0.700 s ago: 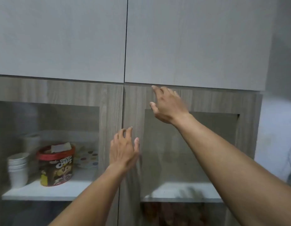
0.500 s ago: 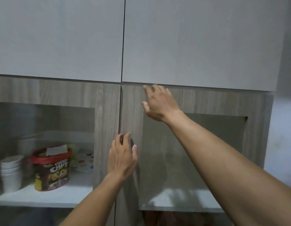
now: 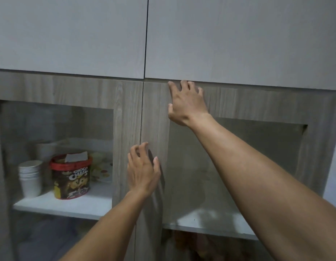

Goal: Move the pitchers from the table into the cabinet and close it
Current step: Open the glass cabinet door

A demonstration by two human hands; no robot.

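A wood-grain cabinet with two glass-panelled doors fills the view. My right hand [image 3: 187,102] lies flat with spread fingers on the top rail of the right door [image 3: 257,102], fingertips at its upper edge. My left hand [image 3: 143,171] rests with fingers apart on that door's left stile [image 3: 154,117], beside the seam between the doors. Both doors look closed. Neither hand holds anything. No pitcher or table is in view; the shelf [image 3: 210,221] behind the right glass shows nothing I can make out.
Behind the left door's glass [image 3: 56,129] a white shelf [image 3: 69,206] bears a stack of white paper cups [image 3: 30,178], a red-lidded Choco Chips tub [image 3: 71,176] and a patterned plate. Plain pale upper cabinet doors [image 3: 69,34] hang above. A white wall [image 3: 334,166] is at the right.
The view has shifted closer and slightly right. My right hand stays at the door's top edge; my left hand has slid up a little and curled its fingers on the stile.
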